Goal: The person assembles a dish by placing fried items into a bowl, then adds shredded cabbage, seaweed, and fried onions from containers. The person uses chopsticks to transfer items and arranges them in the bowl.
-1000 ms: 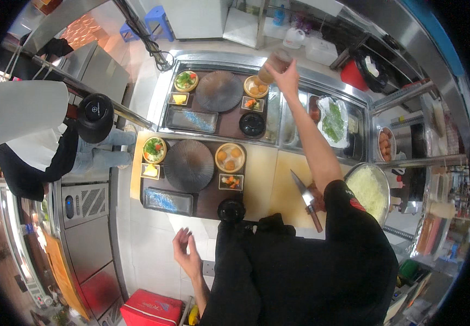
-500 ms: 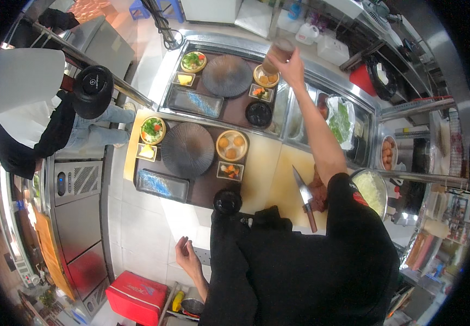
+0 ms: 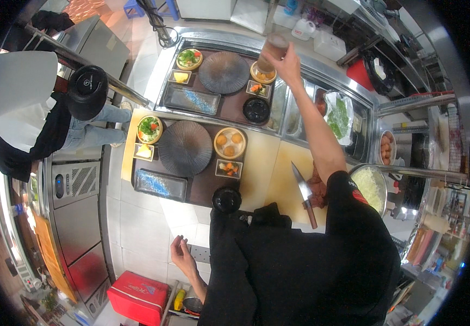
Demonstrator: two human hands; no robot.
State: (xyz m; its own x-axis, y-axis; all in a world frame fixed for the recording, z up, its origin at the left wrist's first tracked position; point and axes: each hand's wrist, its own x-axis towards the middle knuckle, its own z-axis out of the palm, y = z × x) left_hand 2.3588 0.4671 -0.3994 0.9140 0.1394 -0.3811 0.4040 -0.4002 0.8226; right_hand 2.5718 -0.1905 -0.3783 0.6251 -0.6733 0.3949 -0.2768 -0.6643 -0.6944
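Cup (image 3: 275, 45), probably light, stiff and slick, best gripped round its side, sits in the curled fingers of the right hand (image 3: 288, 66) over the far tray (image 3: 231, 106)'s far right corner; left hand (image 3: 184, 257) half-open, apparently empty

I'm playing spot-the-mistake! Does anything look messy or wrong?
Nothing looks clearly spilled or broken. The one slightly odd thing is the knife lying loose on the cutting board, its handle right by the near edge.
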